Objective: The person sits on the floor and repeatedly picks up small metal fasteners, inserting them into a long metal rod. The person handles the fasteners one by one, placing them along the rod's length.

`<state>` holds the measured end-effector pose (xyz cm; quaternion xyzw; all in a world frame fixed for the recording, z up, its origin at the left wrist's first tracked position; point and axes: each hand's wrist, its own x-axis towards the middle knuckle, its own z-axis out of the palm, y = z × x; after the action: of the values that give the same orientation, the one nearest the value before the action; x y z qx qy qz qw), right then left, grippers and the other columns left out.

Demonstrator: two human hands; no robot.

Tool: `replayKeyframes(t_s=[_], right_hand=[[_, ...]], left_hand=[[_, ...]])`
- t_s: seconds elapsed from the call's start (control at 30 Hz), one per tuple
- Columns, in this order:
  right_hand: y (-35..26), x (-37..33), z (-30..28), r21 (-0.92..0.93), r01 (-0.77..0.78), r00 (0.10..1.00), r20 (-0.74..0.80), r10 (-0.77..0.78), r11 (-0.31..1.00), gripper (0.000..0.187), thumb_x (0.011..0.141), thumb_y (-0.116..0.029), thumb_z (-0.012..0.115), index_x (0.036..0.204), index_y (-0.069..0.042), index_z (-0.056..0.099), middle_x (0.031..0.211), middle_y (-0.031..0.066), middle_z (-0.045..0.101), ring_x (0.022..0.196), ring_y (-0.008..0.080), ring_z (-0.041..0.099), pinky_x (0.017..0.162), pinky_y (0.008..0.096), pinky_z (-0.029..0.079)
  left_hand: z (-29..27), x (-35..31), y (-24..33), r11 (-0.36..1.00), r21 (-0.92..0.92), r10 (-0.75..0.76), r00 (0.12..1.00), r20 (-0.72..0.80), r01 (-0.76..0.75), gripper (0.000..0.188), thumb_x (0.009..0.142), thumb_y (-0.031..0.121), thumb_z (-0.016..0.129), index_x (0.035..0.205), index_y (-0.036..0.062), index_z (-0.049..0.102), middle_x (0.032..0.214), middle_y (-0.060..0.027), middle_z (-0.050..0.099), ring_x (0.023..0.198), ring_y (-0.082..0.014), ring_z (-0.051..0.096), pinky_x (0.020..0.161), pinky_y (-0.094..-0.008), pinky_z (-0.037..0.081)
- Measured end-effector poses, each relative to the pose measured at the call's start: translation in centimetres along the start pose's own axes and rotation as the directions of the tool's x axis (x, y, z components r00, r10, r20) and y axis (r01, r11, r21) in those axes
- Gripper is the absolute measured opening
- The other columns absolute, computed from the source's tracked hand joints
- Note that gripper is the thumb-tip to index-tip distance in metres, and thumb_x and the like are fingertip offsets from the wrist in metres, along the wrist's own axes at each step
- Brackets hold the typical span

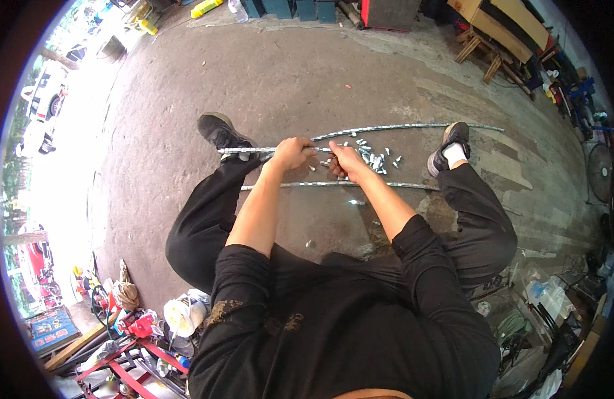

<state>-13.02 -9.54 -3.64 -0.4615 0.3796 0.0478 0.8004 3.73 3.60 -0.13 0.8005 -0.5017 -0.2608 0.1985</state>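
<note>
Head view: silvery strip (244,150) runs left-right between 2 hands; left hand (293,153) closed round it; right hand (347,163) curled at its right end, cannot tell if gripping; loose metal pieces (376,159) just beside right hand, farther from left; far strip (406,126), near strip (386,184) roughly parallel.

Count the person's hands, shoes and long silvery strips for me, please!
Hands: 2
Shoes: 2
Long silvery strips: 3
Total: 7
</note>
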Motion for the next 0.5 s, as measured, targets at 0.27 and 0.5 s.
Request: replayKeyframes(t_s=[0.27,0.5], right_hand=[[1.1,0.4,-0.3,0.356,0.183,0.976,0.049,-0.214,0.916,0.015,0.088,-0.014,0.065,0.1,-0.011,0.058,0.086,0.001,0.061,0.072,0.0149,0.06,0.061,0.0288,0.047],[1.8,1.0,-3.1,-0.101,0.283,0.939,-0.172,-0.297,0.954,0.034,0.09,-0.038,0.064,0.089,-0.004,0.062,0.088,0.0036,0.064,0.079,0.0101,0.057,0.063,0.0267,0.043]], left_hand=[[-1.5,-0.6,1.2,0.986,-0.165,-0.011,0.994,-0.111,-0.007,0.032,0.08,0.031,0.069,0.104,0.0096,0.071,0.095,-0.018,0.069,0.093,-0.0352,0.065,0.083,-0.0409,0.05],[0.8,0.9,4.6,0.981,-0.089,0.153,0.973,-0.171,-0.17,0.03,0.081,0.028,0.069,0.102,0.0068,0.071,0.092,-0.0179,0.069,0.087,-0.0335,0.066,0.077,-0.039,0.051]])
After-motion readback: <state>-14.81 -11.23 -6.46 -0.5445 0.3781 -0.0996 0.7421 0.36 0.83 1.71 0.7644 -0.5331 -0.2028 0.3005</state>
